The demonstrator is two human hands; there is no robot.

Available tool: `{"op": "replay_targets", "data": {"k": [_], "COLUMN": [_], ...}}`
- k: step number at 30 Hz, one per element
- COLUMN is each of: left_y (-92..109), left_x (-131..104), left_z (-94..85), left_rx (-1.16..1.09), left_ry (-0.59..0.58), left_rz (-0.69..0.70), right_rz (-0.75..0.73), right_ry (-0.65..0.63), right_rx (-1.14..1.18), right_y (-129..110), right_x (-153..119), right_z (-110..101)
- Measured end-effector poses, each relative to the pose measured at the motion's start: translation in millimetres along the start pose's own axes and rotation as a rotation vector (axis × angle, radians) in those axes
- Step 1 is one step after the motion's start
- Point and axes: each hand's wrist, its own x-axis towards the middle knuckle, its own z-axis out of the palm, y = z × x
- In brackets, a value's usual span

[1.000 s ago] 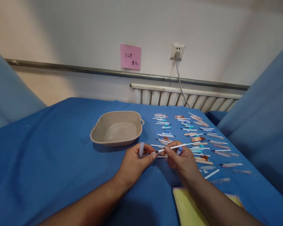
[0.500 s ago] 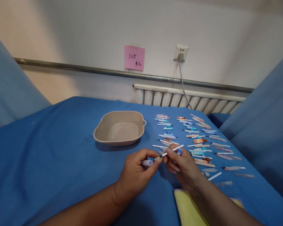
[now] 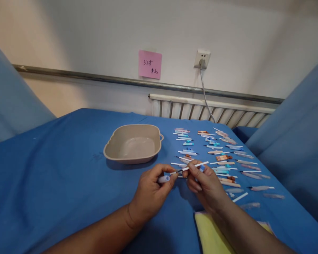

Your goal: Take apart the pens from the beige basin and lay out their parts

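Note:
My left hand (image 3: pixel 155 187) is closed around a pale lavender pen barrel (image 3: pixel 163 179), its open end facing right. Its thumb and index finger also pinch the small tip at the left end of a white stick (image 3: pixel 198 165). My right hand (image 3: pixel 205 181) pinches that white stick between thumb and fingers, and a blue cap (image 3: pixel 202 168) shows tucked among its fingers. A dark part of the stick lies between the two hands. Both hands are just in front of rows of pen parts (image 3: pixel 224 171) on the blue cloth (image 3: pixel 95 197).
A beige basin (image 3: pixel 132 160) stands behind and left of my hands. A yellow cloth (image 3: pixel 212 234) lies under my right forearm. At the back are a radiator (image 3: pixel 193 107), a pink note (image 3: pixel 149 64) and a wall socket (image 3: pixel 202 58). Blue curtains hang at both sides.
My hands have drawn slightly apart, and the white stick has shifted a little to the right and lies flatter. The pen barrel has moved slightly left and up with my left hand.

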Motion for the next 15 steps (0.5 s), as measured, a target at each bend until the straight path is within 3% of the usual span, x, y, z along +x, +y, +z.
{"op": "replay_targets", "data": {"k": [6, 15], "left_y": [0.4, -11.0], "left_x": [8.3, 17.0], "left_z": [-0.7, -0.6], "left_rx": [-0.162, -0.269], "left_ry": [0.020, -0.013], "left_rz": [-0.117, -0.203], "right_rz": [-0.030, -0.055], "right_ry": [0.056, -0.027], "right_rx": [0.017, -0.120], "right_y": [-2.2, 6.1], "right_x": [2.7, 8.8], "right_z": [-2.4, -8.2]}}
